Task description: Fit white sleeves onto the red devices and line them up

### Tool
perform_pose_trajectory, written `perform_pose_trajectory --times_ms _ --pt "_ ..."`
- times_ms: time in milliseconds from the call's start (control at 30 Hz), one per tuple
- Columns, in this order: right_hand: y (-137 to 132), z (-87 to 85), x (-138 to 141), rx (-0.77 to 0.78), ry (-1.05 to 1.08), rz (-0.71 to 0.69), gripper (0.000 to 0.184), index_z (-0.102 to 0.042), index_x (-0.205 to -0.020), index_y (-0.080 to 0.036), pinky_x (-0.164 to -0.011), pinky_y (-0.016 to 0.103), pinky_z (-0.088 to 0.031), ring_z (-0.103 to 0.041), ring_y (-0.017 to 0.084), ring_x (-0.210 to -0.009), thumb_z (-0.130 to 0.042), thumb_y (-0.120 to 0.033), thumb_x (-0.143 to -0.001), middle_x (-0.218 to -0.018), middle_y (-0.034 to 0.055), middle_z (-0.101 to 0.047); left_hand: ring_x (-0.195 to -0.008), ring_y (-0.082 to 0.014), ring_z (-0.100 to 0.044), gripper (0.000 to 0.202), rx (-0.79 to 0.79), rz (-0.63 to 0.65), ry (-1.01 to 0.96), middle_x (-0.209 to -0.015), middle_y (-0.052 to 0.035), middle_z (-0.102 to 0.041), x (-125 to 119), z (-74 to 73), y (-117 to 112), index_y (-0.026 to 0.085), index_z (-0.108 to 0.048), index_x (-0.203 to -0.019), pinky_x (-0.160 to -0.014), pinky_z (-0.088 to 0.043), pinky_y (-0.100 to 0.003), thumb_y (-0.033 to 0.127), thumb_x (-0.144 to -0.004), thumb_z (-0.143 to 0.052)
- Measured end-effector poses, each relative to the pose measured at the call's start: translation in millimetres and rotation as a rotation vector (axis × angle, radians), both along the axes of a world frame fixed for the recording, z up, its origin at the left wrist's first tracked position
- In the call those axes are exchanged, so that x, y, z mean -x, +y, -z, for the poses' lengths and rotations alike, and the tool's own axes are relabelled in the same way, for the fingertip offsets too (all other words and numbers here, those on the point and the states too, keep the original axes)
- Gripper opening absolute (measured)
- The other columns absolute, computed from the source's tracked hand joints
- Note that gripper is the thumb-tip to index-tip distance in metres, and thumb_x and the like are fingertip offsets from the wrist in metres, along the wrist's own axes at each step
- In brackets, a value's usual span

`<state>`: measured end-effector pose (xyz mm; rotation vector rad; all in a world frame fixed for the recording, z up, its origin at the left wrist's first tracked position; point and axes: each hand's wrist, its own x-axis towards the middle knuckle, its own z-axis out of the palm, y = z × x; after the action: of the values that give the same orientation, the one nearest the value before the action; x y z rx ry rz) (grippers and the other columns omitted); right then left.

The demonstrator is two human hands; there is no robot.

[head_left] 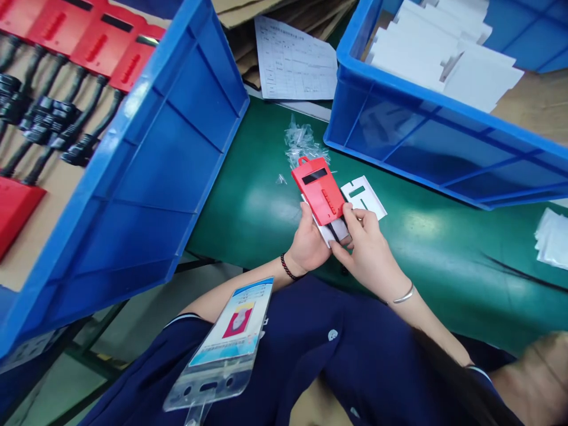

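A red handheld device (318, 192) with a dark display window, a hanging loop and a black cable lies over a white tray-like piece (326, 235). My left hand (308, 244) supports both from below, thumb along the left edge. With thumb and fingers, my right hand (366, 245) grips the lower right corner of the device and the white piece. Just beyond my right fingers, a second white piece with cut-out slots (366, 198) rests on the green table (252, 204). Small clear plastic pieces (302, 142) are heaped behind the device.
On the left stands a blue crate (177, 148) of red devices (100, 41) with black cables. Another blue crate (426, 142) at the back right holds white pieces (426, 53). A printed sheet (295, 59) lies between them. Plastic bags (554, 238) sit at the right.
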<state>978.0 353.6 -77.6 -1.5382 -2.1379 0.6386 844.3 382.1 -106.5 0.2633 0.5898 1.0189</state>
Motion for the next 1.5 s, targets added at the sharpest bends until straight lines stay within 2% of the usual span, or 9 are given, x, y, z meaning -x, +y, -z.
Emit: perform_pose_trajectory --times_ms 333,433,600,733,867,1033,1200,1333,1500 --pt "-8 -5.7 5 -0.177 -0.351 -0.092 0.048 -0.055 -0.138 -0.009 -0.058 0.036 -0.058 -0.068 0.026 -0.085 -0.044 -0.013 -0.092 -0.112 0.0182 -0.066 -0.137 -0.0315 -0.052 0.081 0.046 -0.126 0.046 -0.122 -0.0110 -0.071 17 -8.8 28 0.020 -0.068 -0.109 -0.104 -0.053 -0.051 0.079 -0.094 -0.015" --pt "0 -12.5 -8 -0.168 -0.274 -0.168 0.036 -0.064 -0.128 -0.014 -0.059 0.035 -0.056 -0.069 0.024 -0.082 -0.046 -0.026 -0.100 -0.110 0.0138 -0.070 -0.136 -0.0346 -0.053 0.080 0.023 -0.153 0.076 -0.125 -0.0132 -0.069 29 -14.2 36 0.019 -0.067 -0.108 -0.101 -0.055 -0.055 0.083 -0.091 -0.021" --pt "43 0.2 -35 -0.160 -0.359 0.120 0.047 -0.067 -0.118 -0.013 -0.083 0.046 -0.055 -0.063 0.034 -0.104 -0.063 -0.052 -0.092 -0.115 0.0185 -0.068 -0.136 -0.0420 -0.051 0.055 -0.059 -0.069 0.084 -0.128 -0.0155 -0.068 49 -22.7 40 0.018 -0.066 -0.117 -0.099 -0.051 -0.066 0.063 -0.094 -0.045" --pt "69 19.6 -30 -0.052 -0.501 0.250 0.075 -0.054 -0.131 -0.004 -0.083 0.051 -0.052 -0.058 0.041 -0.108 -0.078 -0.051 -0.078 -0.123 0.0273 -0.061 -0.135 -0.0425 -0.052 0.045 -0.077 -0.007 0.086 -0.129 -0.0161 -0.067 52 -29.6 38 0.015 -0.065 -0.120 -0.097 -0.052 -0.067 0.046 -0.098 -0.040" --pt "67 13.3 -31 0.063 -0.486 0.362 0.036 -0.057 -0.119 -0.008 -0.073 0.042 -0.049 -0.063 0.031 -0.080 -0.053 -0.029 -0.090 -0.093 0.0181 -0.068 -0.129 -0.0419 -0.058 0.052 -0.087 0.020 0.043 -0.131 -0.0165 -0.066 55 -29.5 35 0.015 -0.062 -0.127 -0.095 -0.054 -0.065 0.052 -0.100 -0.036" --pt "53 -3.8 -60 -0.193 -0.077 0.559 0.034 -0.058 -0.117 -0.016 -0.079 0.048 -0.053 -0.065 0.032 -0.091 -0.048 -0.035 -0.091 -0.098 0.0152 -0.066 -0.118 -0.0384 -0.066 0.060 -0.048 0.100 0.019 -0.127 -0.0160 -0.069 56 -21.3 36 0.015 -0.064 -0.127 -0.092 -0.057 -0.062 0.059 -0.100 -0.034" --pt "47 -12.4 -46 -0.242 0.637 0.239 0.072 -0.030 -0.148 -0.035 -0.086 0.047 -0.059 -0.065 0.030 -0.108 -0.065 -0.051 -0.088 -0.123 0.0089 -0.060 -0.113 -0.0331 -0.069 0.061 0.005 0.213 0.021 -0.121 -0.0133 -0.072 35 -13.4 35 0.016 -0.068 -0.122 -0.095 -0.058 -0.055 0.056 -0.104 -0.026" --pt "53 -13.7 -17 -0.181 0.710 0.168 0.045 -0.050 -0.129 -0.031 -0.081 0.039 -0.061 -0.065 0.024 -0.106 -0.060 -0.055 -0.093 -0.113 0.0064 -0.062 -0.118 -0.0285 -0.067 0.050 0.037 0.171 0.025 -0.119 -0.0103 -0.074 20 -14.4 29 0.017 -0.066 -0.126 -0.104 -0.054 -0.048 0.045 -0.106 -0.030" --pt "65 -9.9 -14 -0.269 0.587 0.189 0.033 -0.059 -0.115 -0.027 -0.071 0.033 -0.058 -0.064 0.019 -0.091 -0.064 -0.052 -0.093 -0.104 0.0047 -0.061 -0.106 -0.0336 -0.072 0.057 0.012 0.293 0.014 -0.120 -0.0122 -0.073 21 -22.8 24 0.019 -0.063 -0.131 -0.086 -0.060 -0.054 0.054 -0.104 -0.027"
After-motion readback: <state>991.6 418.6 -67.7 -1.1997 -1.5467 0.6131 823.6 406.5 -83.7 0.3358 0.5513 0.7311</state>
